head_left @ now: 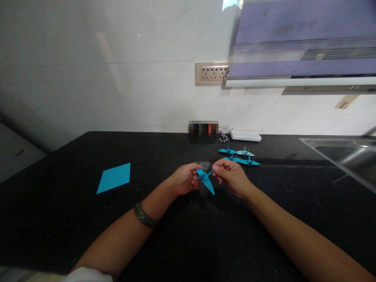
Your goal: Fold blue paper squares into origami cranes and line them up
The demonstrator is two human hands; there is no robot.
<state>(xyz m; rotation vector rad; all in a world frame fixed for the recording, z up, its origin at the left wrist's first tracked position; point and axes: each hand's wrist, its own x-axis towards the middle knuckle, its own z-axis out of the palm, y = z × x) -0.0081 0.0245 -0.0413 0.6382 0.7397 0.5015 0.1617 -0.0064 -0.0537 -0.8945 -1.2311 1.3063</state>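
Between both hands' fingers [219, 169], blue paper crane [206, 179], partly hidden.

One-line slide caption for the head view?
Both hands, left hand and right hand, pinch a blue paper crane above a black counter; finished cranes and a flat blue sheet lie nearby.

A black speckled bench [73, 219] runs to a white tiled wall [102, 78]. A flat blue paper sheet [114, 178] lies on its left part. Three finished blue paper cranes [239, 156] sit together farther back on the right. Behind them, by the wall, rests a white tray [245, 135]. A beige socket strip [211, 73] is set in the wall, beside a range hood [302, 47]. A steel sink [346, 156] occupies the right edge.
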